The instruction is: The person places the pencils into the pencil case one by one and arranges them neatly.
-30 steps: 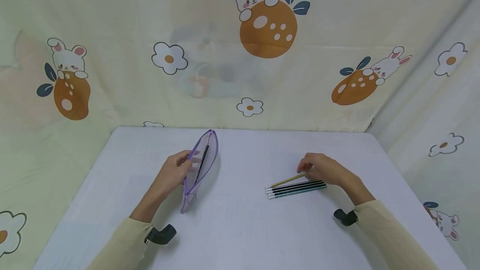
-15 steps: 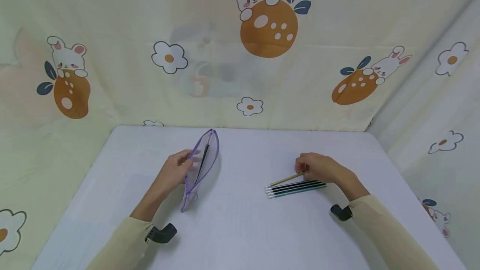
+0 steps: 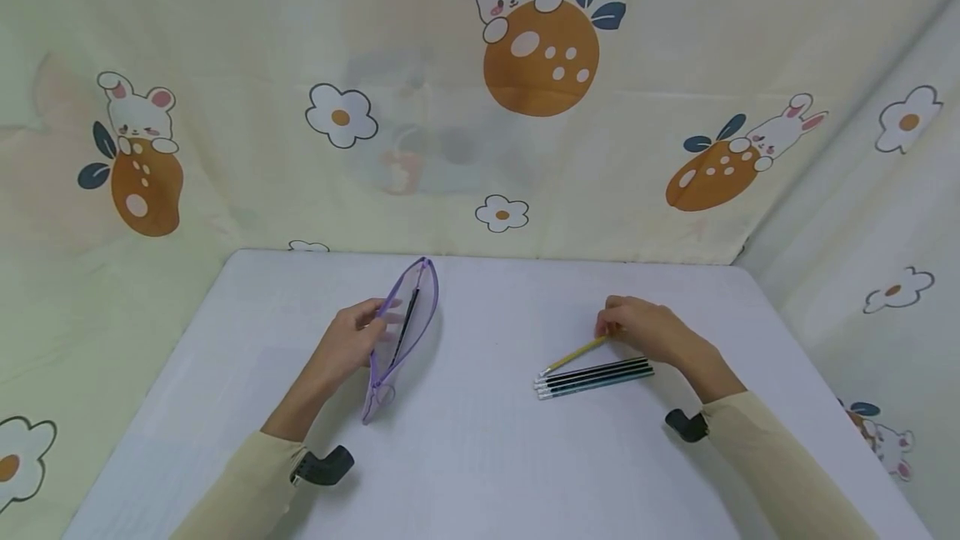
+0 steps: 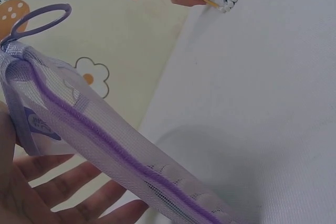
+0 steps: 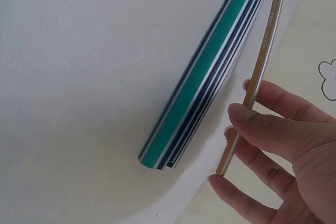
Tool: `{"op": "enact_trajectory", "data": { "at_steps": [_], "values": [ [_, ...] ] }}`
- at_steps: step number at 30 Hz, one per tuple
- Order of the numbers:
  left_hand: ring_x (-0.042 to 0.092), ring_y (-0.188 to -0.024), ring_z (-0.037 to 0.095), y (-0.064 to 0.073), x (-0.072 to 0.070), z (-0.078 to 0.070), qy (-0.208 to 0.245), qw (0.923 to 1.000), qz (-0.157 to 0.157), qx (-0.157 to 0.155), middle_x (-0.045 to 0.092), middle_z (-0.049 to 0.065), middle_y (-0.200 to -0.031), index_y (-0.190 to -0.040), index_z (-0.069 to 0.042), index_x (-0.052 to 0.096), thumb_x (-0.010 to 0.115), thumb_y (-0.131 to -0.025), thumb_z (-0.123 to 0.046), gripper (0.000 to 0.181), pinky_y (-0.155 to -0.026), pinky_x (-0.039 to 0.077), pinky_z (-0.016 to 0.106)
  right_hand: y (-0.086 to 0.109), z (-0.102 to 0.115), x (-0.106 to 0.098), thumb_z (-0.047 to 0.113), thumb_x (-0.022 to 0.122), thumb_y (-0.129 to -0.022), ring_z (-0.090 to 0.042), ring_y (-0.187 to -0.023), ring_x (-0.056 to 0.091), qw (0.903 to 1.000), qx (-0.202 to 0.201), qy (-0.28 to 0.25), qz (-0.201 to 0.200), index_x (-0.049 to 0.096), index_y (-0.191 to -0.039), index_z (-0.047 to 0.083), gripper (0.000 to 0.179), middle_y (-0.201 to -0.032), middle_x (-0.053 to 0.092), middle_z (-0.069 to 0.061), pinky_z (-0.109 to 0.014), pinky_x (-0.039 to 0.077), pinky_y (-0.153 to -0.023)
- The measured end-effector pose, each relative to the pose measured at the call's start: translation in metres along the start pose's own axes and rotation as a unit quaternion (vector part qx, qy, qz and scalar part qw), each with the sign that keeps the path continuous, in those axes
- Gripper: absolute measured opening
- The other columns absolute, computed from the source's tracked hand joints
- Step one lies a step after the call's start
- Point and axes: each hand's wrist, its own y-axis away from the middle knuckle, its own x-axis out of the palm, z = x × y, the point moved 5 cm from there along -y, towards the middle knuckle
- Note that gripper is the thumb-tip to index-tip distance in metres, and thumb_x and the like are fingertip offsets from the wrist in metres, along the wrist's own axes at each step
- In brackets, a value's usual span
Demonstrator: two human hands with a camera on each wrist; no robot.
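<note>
Poss. trouble: R hand [image 3: 645, 330] pinches yellow pencil [image 3: 573, 352] nr its far-right end; a loose pinch might let its pale near-left tip swing & scatter the dark/green row [image 3: 596, 378] just beside, on counter's [image 3: 480, 457] right. L hand [image 3: 358, 336] holds mesh pouch [image 3: 418, 323], left: see-thru, purple-edged, dark pencil [image 3: 406, 327] inside.

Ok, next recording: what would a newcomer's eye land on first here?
Probably the large rabbit print, high near the middle of the pale cloth behind the table. Then the purple mesh pouch left of centre, held by the left hand, with a dark stick inside. On the right, the right hand pinches a yellow pencil beside a row of dark and green pencils.
</note>
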Motion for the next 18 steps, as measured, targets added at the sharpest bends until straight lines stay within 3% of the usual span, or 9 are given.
{"op": "enact_trajectory", "data": {
  "at_steps": [9,18],
  "values": [
    [0.068,-0.114,0.036,0.000,0.000,-0.001,-0.002,1.0000,-0.001,-0.005,0.067,0.014,-0.133,-0.142,-0.012,0.059,0.046,-0.104,-0.020,0.041,-0.071,0.058,0.038,-0.003,0.003,-0.009,0.006,0.080,-0.085,-0.012,-0.087,0.063,0.9984,-0.004,0.020,-0.053,0.076,-0.095,0.023,0.019,-0.095,0.064,0.008,-0.038,0.059,-0.080],
    [0.068,-0.115,0.036,0.000,0.000,-0.001,-0.006,0.9999,-0.003,-0.010,0.067,0.013,-0.134,-0.143,-0.013,0.058,0.045,-0.104,-0.021,0.041,-0.073,0.059,0.040,-0.015,0.011,-0.019,0.007,0.081,-0.084,-0.012,-0.091,0.064,0.9963,-0.014,-0.008,-0.085,0.075,-0.100,0.023,0.023,-0.097,0.064,0.010,-0.039,0.058,-0.084]
  ]
}}
